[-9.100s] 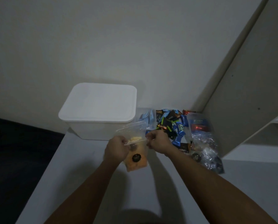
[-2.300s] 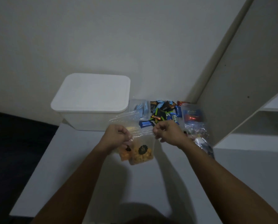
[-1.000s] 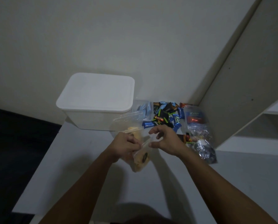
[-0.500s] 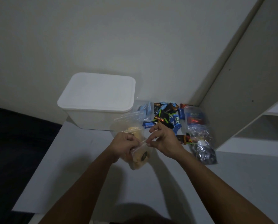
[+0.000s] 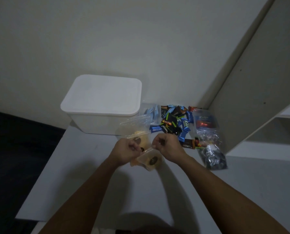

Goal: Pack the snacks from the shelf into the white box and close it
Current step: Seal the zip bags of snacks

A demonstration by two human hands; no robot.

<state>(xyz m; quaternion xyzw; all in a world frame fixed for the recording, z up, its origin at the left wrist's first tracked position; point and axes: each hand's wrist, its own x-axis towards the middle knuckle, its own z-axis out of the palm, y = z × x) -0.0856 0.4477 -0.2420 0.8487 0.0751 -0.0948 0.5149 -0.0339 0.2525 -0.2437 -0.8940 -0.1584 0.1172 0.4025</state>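
Now both hands, left (image 5: 126,152) and right (image 5: 168,148), pinch the bag (image 5: 149,160) near the lidded box (image 5: 102,105), candies (image 5: 173,122) at right

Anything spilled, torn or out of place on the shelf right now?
Nothing spilled or torn that I can see. The white box has its lid on, with no snacks visibly packed; wrapped candies lie loose beside it. Both hands grip one clear snack bag.
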